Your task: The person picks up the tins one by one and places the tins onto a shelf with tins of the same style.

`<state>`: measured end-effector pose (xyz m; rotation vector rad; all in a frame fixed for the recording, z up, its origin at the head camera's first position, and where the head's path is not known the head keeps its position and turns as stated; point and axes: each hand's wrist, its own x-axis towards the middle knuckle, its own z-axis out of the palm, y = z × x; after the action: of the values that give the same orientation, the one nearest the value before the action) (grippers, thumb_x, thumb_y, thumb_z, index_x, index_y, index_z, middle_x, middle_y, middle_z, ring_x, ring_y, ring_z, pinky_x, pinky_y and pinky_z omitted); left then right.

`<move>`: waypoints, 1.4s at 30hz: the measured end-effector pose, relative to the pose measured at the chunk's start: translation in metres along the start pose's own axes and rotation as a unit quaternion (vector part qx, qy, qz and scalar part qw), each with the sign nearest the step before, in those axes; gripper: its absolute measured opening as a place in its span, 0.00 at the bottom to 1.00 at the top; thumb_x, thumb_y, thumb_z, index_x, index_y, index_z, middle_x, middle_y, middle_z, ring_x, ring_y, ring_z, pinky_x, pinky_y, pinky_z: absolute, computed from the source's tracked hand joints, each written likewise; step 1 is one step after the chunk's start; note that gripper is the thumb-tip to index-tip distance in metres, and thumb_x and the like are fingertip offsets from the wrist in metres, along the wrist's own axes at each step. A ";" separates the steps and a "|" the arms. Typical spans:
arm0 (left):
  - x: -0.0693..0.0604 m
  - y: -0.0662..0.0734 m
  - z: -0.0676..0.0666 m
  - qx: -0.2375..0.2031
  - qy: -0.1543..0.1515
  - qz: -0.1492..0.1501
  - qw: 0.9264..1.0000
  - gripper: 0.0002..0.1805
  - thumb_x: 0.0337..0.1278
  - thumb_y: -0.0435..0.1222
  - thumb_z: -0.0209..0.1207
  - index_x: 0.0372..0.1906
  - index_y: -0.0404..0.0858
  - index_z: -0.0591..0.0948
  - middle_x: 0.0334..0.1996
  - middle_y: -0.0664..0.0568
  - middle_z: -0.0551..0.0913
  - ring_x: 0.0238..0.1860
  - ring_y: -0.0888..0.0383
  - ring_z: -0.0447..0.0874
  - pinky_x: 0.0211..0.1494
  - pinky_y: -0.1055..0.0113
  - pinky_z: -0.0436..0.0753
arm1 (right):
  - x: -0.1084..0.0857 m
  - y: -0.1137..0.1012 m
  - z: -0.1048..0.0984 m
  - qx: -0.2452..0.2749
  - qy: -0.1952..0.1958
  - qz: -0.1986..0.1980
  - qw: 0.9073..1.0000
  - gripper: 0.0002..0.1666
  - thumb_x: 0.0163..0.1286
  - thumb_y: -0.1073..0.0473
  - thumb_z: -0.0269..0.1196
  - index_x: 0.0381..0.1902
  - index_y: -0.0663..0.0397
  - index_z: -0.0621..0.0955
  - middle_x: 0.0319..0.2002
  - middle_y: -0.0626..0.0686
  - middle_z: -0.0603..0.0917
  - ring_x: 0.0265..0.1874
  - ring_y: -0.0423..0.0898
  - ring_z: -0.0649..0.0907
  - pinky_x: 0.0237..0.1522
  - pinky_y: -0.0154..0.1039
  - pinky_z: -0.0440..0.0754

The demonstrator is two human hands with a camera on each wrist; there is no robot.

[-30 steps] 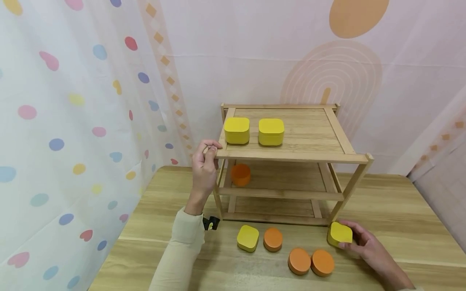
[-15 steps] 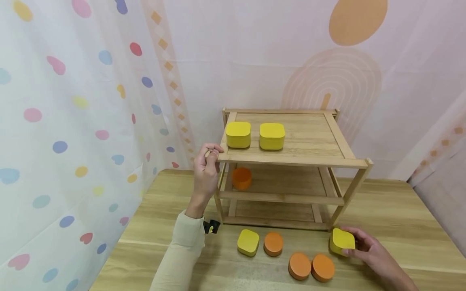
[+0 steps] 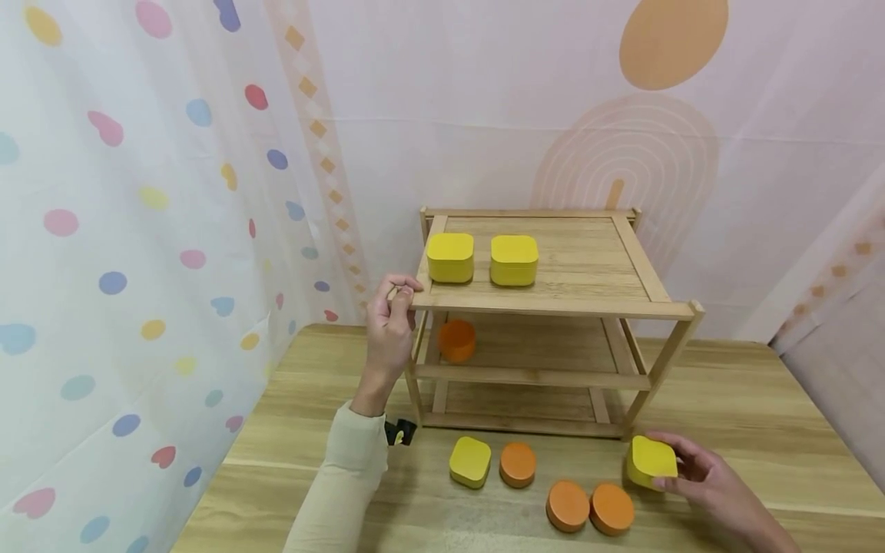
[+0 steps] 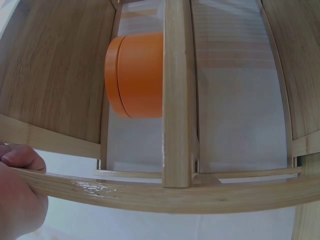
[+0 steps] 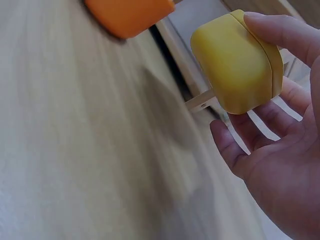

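Observation:
My left hand [image 3: 390,326] grips the front left corner of a wooden three-tier shelf rack [image 3: 539,306], thumb on top. In the left wrist view, part of that hand [image 4: 22,195] shows around the rack's pole. My right hand [image 3: 708,476] holds a yellow rounded-square tin [image 3: 651,462] between thumb and fingers, close to the rack's front right leg. The right wrist view shows this tin [image 5: 235,62] raised off the table, its lid seam near the thumb. Two similar yellow tins, a left one [image 3: 451,258] and a right one [image 3: 514,261], stand on the top shelf.
An orange round tin [image 3: 457,341] sits at the left of the middle shelf. On the wooden table [image 3: 304,445] before the rack lie a yellow tin [image 3: 470,462] and three orange round tins, one [image 3: 518,465] beside it. A patterned curtain [image 3: 484,115] hangs behind.
My right hand has drawn the yellow tin slightly nearer and to the right. The left hand keeps its grip on the rack corner. The head view has tilted a little.

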<state>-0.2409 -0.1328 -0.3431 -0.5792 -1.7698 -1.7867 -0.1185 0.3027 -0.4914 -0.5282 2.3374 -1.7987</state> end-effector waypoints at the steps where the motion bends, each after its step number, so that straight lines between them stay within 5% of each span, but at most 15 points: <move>1: 0.000 0.000 0.000 -0.001 0.000 0.001 1.000 0.14 0.71 0.33 0.41 0.40 0.27 0.74 0.13 0.55 0.61 0.13 0.62 0.56 0.16 0.72 0.57 | -0.001 -0.002 -0.001 -0.002 -0.001 -0.008 1.000 0.33 0.66 0.72 0.61 0.67 0.72 0.65 0.55 0.37 0.79 0.48 0.37 0.82 0.46 0.34 0.83; 15: 0.000 -0.002 0.000 -0.004 -0.004 0.000 1.000 0.13 0.72 0.32 0.41 0.39 0.27 0.74 0.12 0.56 0.62 0.13 0.63 0.56 0.16 0.72 0.58 | 0.005 -0.031 -0.010 0.010 -0.028 -0.083 0.996 0.32 0.65 0.80 0.57 0.67 0.74 0.64 0.58 0.40 0.79 0.49 0.37 0.82 0.47 0.32 0.83; 29: 0.000 0.001 -0.001 0.001 -0.003 0.001 1.000 0.14 0.72 0.32 0.41 0.39 0.27 0.74 0.13 0.54 0.62 0.14 0.62 0.58 0.17 0.71 0.59 | 0.019 -0.069 -0.011 0.002 -0.087 -0.182 0.980 0.38 0.58 0.87 0.56 0.68 0.73 0.65 0.62 0.48 0.77 0.50 0.41 0.80 0.50 0.28 0.78; 42: 0.000 0.002 -0.001 0.003 -0.005 -0.008 1.000 0.14 0.73 0.33 0.40 0.40 0.27 0.74 0.12 0.56 0.61 0.13 0.63 0.56 0.17 0.72 0.58 | 0.033 -0.111 -0.009 -0.059 -0.094 -0.182 0.977 0.37 0.57 0.83 0.61 0.66 0.70 0.68 0.62 0.47 0.76 0.51 0.40 0.79 0.53 0.28 0.77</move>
<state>-0.2391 -0.1334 -0.3414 -0.5743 -1.7896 -1.7922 -0.1312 0.2748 -0.3796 -1.1579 2.3392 -1.6571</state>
